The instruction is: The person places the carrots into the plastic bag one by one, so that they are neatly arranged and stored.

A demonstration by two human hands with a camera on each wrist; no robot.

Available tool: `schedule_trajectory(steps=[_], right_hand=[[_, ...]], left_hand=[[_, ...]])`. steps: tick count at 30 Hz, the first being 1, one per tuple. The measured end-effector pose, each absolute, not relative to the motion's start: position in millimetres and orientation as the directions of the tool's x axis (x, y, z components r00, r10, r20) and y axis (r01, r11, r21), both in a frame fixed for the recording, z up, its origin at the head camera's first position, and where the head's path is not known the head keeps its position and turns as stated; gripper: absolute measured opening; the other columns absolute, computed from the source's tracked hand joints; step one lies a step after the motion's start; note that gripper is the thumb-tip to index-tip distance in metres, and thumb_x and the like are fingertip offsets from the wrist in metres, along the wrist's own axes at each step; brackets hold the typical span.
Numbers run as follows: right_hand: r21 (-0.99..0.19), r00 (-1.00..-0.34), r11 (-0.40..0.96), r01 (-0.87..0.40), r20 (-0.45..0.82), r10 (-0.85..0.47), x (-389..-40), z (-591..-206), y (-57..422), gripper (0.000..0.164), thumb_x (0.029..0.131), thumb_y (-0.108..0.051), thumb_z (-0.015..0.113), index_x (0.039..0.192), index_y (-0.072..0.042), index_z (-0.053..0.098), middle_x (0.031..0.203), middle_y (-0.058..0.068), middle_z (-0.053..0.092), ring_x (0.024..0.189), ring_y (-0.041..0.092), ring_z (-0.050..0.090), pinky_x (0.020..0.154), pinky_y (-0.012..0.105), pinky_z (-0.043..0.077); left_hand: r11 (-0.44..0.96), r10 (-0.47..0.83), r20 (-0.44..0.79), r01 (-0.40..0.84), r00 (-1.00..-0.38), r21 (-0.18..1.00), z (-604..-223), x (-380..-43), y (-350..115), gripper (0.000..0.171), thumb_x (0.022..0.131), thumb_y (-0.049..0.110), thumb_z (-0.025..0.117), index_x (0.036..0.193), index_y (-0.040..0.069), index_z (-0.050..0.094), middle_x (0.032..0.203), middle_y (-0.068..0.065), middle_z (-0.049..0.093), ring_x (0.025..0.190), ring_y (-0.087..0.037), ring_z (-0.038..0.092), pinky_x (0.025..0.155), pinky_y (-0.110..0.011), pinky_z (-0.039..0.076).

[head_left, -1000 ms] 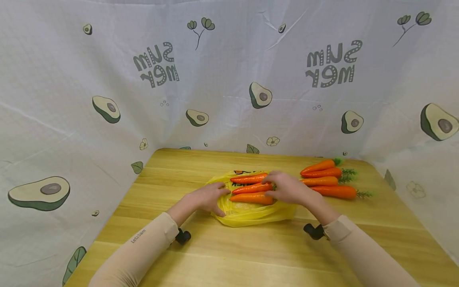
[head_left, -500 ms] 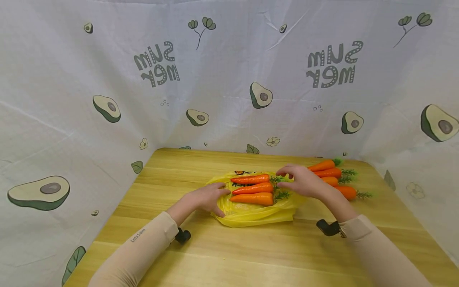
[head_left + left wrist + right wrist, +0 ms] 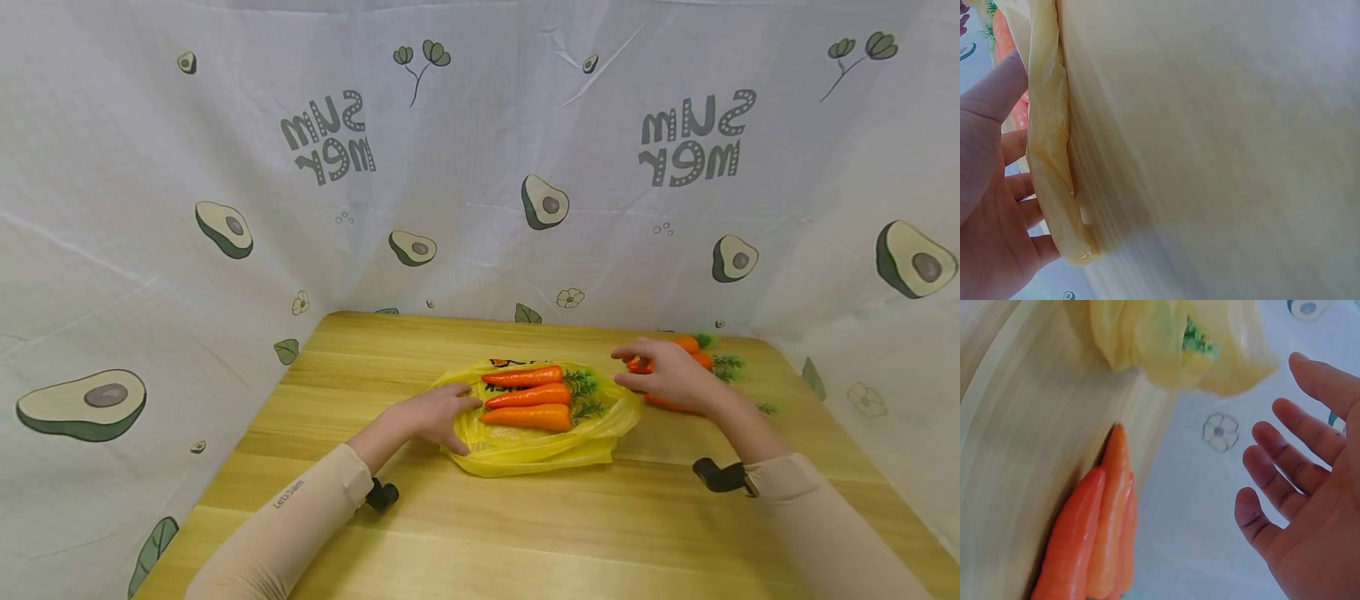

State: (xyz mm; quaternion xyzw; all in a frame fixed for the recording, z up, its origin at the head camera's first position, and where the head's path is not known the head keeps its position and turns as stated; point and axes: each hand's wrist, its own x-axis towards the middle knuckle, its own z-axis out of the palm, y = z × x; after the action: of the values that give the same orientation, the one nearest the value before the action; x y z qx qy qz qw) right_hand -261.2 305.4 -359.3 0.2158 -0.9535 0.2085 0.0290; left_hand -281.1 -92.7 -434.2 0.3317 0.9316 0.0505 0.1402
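A yellow plastic bag lies on the table with its mouth spread wide. Inside it, three orange carrots with green tops lie side by side, tips to the left. My left hand is at the bag's left edge, thumb and fingers spread apart; in the left wrist view the rolled rim covers its fingertips. Right of the bag, my right hand is over a second group of carrots, partly hiding them from the head view. Its fingers are apart and hold nothing, as the right wrist view shows.
The wooden table has its back edge against a white curtain printed with avocados. A black wrist camera mount sticks out below the right wrist, and another mount is at the left wrist.
My right hand has let go of the carrots in the bag and moved right to the other carrots. The left hand has stayed at the bag's edge.
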Motion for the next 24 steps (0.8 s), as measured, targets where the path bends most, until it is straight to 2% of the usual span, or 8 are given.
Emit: schedule_trajectory(steps=[7,13,15,19,22,24], right_hand=[[-0.425,-0.928,0.826,-0.371,0.147,-0.342,-259.8,-362.2,326.8,0.051,0.092,-0.041,0.074,0.131,-0.01,0.066,0.121,0.011,0.07,0.102,0.029,0.065,0.086,0.049,0.053],[-0.424,-0.95,0.851,-0.31,0.108,-0.293,-258.0,-364.6,343.6,0.061,0.092,-0.048,0.07,0.139,-0.01,0.061,0.138,0.022,0.059,0.119,0.043,0.058,0.096,0.062,0.046],[-0.417,-0.955,0.86,-0.294,0.096,-0.279,-258.6,-366.5,349.2,0.063,0.092,-0.047,0.07,0.141,-0.009,0.059,0.139,0.023,0.058,0.117,0.042,0.059,0.094,0.061,0.047],[-0.415,-0.954,0.858,-0.301,0.119,-0.277,-260.8,-372.3,362.0,0.058,0.092,-0.041,0.073,0.138,-0.008,0.061,0.127,0.021,0.064,0.106,0.034,0.063,0.085,0.048,0.052],[-0.438,-0.95,0.843,-0.313,0.132,-0.284,-261.1,-375.0,371.5,0.055,0.092,-0.038,0.074,0.135,-0.006,0.062,0.123,0.021,0.066,0.102,0.033,0.063,0.08,0.04,0.05],[-0.444,-0.952,0.842,-0.305,0.118,-0.283,-261.3,-376.3,377.6,0.058,0.092,-0.039,0.073,0.136,-0.004,0.061,0.124,0.024,0.065,0.102,0.034,0.062,0.08,0.041,0.05]], left_hand=[[0.775,0.631,-0.219,0.602,-0.744,0.19,-435.4,-281.2,-93.3,0.09,0.08,0.055,0.08,0.154,0.02,0.044,0.163,-0.011,0.031,0.151,-0.03,0.029,0.121,-0.044,0.03],[0.771,0.636,-0.212,0.605,-0.742,0.196,-437.8,-282.3,-93.6,0.089,0.08,0.055,0.08,0.154,0.02,0.044,0.164,-0.011,0.031,0.151,-0.029,0.029,0.122,-0.044,0.03],[0.771,0.637,-0.212,0.606,-0.741,0.196,-438.3,-282.6,-93.8,0.089,0.08,0.055,0.08,0.154,0.02,0.044,0.164,-0.011,0.031,0.151,-0.029,0.029,0.122,-0.044,0.03],[0.77,0.638,-0.211,0.605,-0.741,0.203,-438.4,-282.5,-94.2,0.088,0.081,0.054,0.08,0.154,0.02,0.044,0.164,-0.011,0.03,0.151,-0.029,0.029,0.122,-0.044,0.029],[0.772,0.635,-0.213,0.599,-0.743,0.213,-437.5,-282.1,-94.2,0.088,0.082,0.053,0.08,0.154,0.02,0.043,0.164,-0.012,0.03,0.151,-0.03,0.029,0.122,-0.044,0.029],[0.775,0.631,-0.215,0.594,-0.746,0.215,-437.1,-281.9,-94.0,0.088,0.081,0.053,0.08,0.154,0.02,0.044,0.164,-0.011,0.03,0.151,-0.03,0.029,0.122,-0.045,0.029]])
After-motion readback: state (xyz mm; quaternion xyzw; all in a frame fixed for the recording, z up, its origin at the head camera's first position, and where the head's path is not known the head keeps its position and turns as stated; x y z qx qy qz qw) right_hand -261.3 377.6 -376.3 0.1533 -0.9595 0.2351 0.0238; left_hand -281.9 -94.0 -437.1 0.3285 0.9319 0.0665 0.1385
